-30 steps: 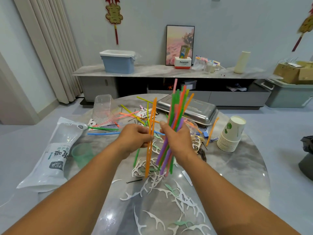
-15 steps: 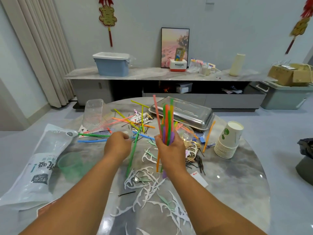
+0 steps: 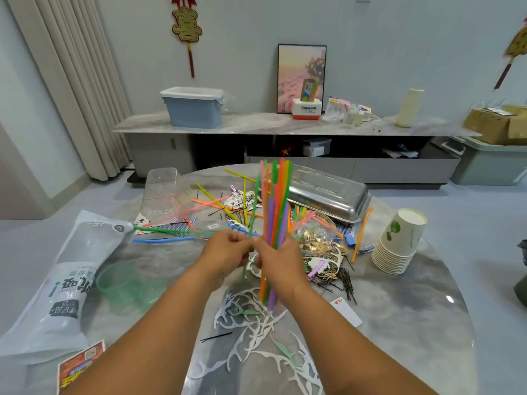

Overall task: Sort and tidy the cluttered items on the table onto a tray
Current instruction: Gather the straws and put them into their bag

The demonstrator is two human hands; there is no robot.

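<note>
My right hand grips an upright bundle of coloured straws above the middle of the round table. My left hand pinches a single green straw just left of the bundle, fingertips touching the right hand. More loose straws lie scattered behind my hands. The steel tray sits at the far side of the table, upside down by its look. White and green floss picks litter the near part of the table.
A stack of paper cups stands at the right. Hairpins and gold clips pile beside a clear bowl. A green plastic cup and a plastic bag lie left. A clear box stands far left.
My left hand dropped to the table, picked up a green straw and brought it beside the bundle. The right hand kept the bundle, now more upright and gathered.
</note>
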